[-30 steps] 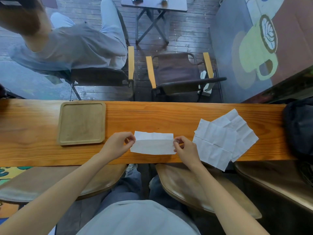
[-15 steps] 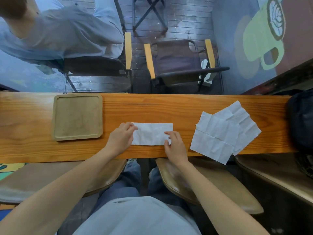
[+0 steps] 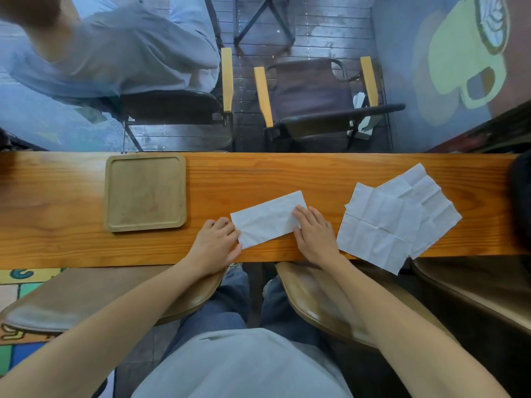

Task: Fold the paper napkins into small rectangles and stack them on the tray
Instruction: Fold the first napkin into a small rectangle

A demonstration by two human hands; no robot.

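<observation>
A white paper napkin (image 3: 265, 221), folded in half into a long strip, lies tilted on the wooden counter (image 3: 287, 173). My left hand (image 3: 217, 244) touches its lower left corner with fingertips. My right hand (image 3: 314, 232) lies flat on its right end, fingers spread and pressing down. A square wooden tray (image 3: 145, 192) sits to the left with nothing on it. Two unfolded creased napkins (image 3: 396, 218) overlap on the right; the nearer one hangs over the front edge.
A dark bag (image 3: 521, 196) rests at the counter's right end. Stool seats (image 3: 324, 300) stand below the front edge. Beyond the glass, a seated person (image 3: 115, 50) and an unoccupied folding chair (image 3: 313, 99) are visible.
The napkin went from half-raised mid-fold to flat, then turned anticlockwise so its right end points away. My right hand moved onto its right end; my left hand stayed at its left end.
</observation>
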